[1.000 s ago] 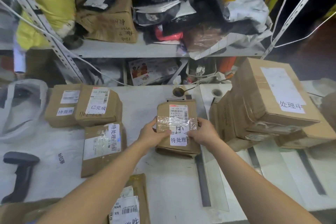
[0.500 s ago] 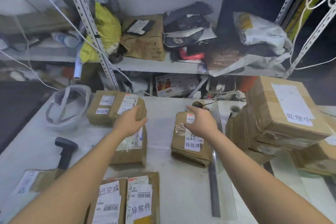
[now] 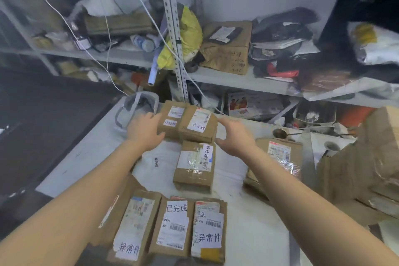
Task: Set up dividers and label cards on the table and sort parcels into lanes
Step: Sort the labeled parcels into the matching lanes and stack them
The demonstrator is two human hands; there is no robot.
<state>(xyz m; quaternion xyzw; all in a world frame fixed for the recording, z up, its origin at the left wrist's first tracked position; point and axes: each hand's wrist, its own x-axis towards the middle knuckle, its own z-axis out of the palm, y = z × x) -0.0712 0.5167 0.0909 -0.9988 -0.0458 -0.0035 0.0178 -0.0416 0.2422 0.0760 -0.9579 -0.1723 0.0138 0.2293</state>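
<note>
Two brown parcels lie side by side at the far end of the white table (image 3: 257, 218): a left parcel (image 3: 171, 120) and a right parcel (image 3: 197, 125) with a white label card. My left hand (image 3: 145, 130) rests against the left parcel's left side. My right hand (image 3: 234, 137) hovers just right of the right parcel, fingers spread, holding nothing. A third labelled parcel (image 3: 194, 164) lies nearer to me, between my forearms. Three flat parcels (image 3: 172, 229) with label cards lie in a row at the near edge.
One taped parcel (image 3: 278, 157) lies to the right, beside a metal strip (image 3: 309, 157) on the table. A stack of big cartons (image 3: 367, 168) stands at far right. A white headset (image 3: 136, 112) sits at the back left. Cluttered shelves (image 3: 237, 77) rise behind the table.
My right hand has let go of the taped parcel and moved left to the far pair of parcels. My left hand has moved up to their left side. The view has swung left.
</note>
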